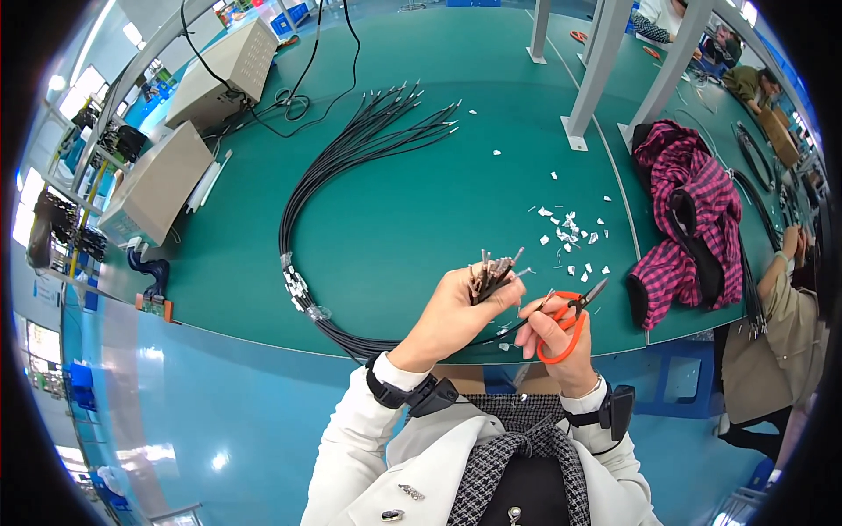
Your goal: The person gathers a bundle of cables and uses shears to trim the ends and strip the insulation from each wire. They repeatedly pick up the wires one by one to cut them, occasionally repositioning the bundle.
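My left hand [456, 309] is closed around one end of a bundle of black cables [294, 206], whose stripped tips stick out above the thumb. From there the bundle curves left and up across the green table, its other ends fanned out at the far side. Orange-handled scissors [570, 326] hang in my right hand [551, 337], with the blades pointing up and right, slightly apart. The right thumb and fingertips also seem to pinch a single cable end beside the bundle. White labels or ties [296, 287] wrap the bundle at its left bend.
White scraps [570, 232] lie scattered beyond my hands. A pink and black checked garment [688, 210] lies at the right, near grey metal posts [601, 79]. Two beige boxes [158, 184] stand at the left with loose black cords. Other people sit at the right.
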The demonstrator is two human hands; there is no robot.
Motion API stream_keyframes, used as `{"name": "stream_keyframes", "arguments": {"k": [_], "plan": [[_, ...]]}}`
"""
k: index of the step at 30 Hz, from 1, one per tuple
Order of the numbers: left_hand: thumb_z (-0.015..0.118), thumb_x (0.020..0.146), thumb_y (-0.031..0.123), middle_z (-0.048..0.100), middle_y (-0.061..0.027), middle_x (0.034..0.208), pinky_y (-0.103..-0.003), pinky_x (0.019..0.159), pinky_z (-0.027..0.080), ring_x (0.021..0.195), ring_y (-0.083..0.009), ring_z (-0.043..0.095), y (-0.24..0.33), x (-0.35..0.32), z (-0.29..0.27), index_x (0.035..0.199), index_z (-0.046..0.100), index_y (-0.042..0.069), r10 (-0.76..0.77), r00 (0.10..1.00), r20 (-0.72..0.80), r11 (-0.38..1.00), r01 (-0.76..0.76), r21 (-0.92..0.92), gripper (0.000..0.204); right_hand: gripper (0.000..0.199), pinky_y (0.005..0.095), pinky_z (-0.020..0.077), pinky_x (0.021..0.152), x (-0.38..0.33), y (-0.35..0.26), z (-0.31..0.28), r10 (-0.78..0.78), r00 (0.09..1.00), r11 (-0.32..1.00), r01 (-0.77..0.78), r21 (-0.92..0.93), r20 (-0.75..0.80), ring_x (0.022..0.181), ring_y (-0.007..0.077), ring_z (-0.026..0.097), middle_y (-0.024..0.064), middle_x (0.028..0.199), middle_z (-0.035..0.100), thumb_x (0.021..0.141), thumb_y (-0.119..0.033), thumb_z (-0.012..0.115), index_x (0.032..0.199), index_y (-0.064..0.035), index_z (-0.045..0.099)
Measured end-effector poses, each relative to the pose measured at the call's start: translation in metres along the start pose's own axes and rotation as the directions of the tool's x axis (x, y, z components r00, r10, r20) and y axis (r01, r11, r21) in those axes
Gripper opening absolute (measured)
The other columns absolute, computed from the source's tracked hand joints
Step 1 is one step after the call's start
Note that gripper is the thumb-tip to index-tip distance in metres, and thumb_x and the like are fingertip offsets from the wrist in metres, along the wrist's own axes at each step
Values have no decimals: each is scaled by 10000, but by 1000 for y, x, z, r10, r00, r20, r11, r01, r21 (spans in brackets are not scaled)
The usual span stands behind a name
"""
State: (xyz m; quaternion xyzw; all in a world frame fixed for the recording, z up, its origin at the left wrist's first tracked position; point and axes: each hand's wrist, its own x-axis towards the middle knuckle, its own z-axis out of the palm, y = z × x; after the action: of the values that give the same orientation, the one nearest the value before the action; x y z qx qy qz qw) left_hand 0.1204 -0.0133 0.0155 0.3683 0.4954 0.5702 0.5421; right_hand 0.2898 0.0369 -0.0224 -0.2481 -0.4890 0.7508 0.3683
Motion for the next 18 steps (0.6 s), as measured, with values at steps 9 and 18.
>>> {"name": "stream_keyframes", "arguments": {"k": [9, 18], "plan": [[628, 876, 104, 605, -17, 768, -228, 657, 446, 674, -66, 533, 3, 3, 3, 959, 632, -13, 38, 989, 143, 999, -36, -11, 144, 124, 213, 428, 420, 5, -2, -12, 160, 981, 982, -147, -117, 113, 468, 145, 564, 115, 644, 614, 878, -99, 583, 867, 24, 593], [623, 886, 94, 578, -7, 701, -225, 617, 441, 652, -67, 534, -12, 0, 12, 909, 617, -12, 115, 993, -3, 993, -115, -2, 109, 149, 215, 427, 452, 6, -1, -12, 120, 985, 985, -102, -142, 122, 491, 109, 552, 80, 660, 614, 897, -126, 581, 882, 19, 609]]}}
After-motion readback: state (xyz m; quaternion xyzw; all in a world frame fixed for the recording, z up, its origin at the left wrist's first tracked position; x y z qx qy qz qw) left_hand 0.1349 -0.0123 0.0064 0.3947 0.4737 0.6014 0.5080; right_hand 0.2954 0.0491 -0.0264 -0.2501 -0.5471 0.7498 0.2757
